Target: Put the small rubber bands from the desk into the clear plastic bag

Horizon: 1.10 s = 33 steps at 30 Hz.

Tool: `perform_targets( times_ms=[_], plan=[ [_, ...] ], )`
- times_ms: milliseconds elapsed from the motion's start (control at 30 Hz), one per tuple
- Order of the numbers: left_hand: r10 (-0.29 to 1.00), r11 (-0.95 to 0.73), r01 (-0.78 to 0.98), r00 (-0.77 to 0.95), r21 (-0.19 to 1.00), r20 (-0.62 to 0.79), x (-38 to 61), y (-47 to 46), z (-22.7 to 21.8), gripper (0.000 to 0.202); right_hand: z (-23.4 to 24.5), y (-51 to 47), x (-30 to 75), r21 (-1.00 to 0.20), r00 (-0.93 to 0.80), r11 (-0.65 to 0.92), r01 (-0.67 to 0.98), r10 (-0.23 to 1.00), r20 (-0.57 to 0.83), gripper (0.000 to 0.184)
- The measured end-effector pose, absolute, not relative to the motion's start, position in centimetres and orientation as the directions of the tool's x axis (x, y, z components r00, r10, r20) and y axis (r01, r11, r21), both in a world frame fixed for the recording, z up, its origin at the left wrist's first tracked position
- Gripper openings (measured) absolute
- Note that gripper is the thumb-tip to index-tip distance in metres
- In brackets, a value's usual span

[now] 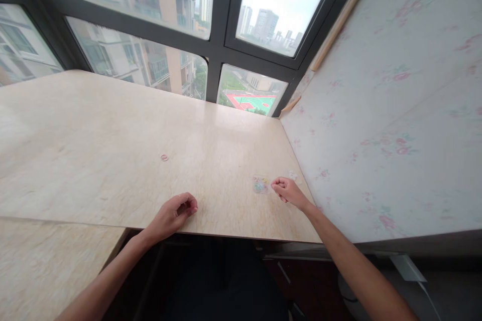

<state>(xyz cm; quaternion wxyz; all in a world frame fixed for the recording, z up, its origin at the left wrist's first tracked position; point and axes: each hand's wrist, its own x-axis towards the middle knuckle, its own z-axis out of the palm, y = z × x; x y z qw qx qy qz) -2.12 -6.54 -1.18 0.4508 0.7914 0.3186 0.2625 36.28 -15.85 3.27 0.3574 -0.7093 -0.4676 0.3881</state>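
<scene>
My right hand (288, 193) is closed in a pinch just to the right of a small clear plastic box (255, 191). Anything between its fingertips is too small to make out. Inside the box lie several tiny pieces in green, yellow and pink. Near the table's front edge rests my left hand (176, 214), its fingers curled in and the thumb against them; whatever they may hold is hidden. Beyond this hand, farther up the table, a thin reddish loop (164, 157) lies flat by itself.
The pale marbled tabletop (218, 150) runs back to dark-framed windows. Some small whitish bits (293, 175) lie behind my right hand, close to the flower-patterned wall (376, 110) on the right. A lower-left table section (48, 256) meets the main top at a seam.
</scene>
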Motion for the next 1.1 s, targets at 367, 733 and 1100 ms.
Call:
perform_targets(
  times_ms=[367,733,1100],
  plan=[
    [0.738,-0.356,0.265,0.668,0.896,0.096,-2.2,-6.6,-0.9,0.015,1.4,-17.0,37.7,-0.948,0.497,-0.203,0.247,0.866,-0.056,0.036],
    [0.79,-0.163,0.13,0.611,0.978,0.05,-2.6,-5.7,-0.4,0.025,-1.5,-18.4,37.4,-0.964,0.618,-0.121,0.237,0.784,0.054,0.036],
    [0.898,0.225,-0.138,0.412,0.964,-0.151,-3.1,-2.7,0.3,0.035,-1.6,-18.7,37.0,-0.958,0.598,-0.157,0.239,0.801,0.018,0.037]
  ],
)
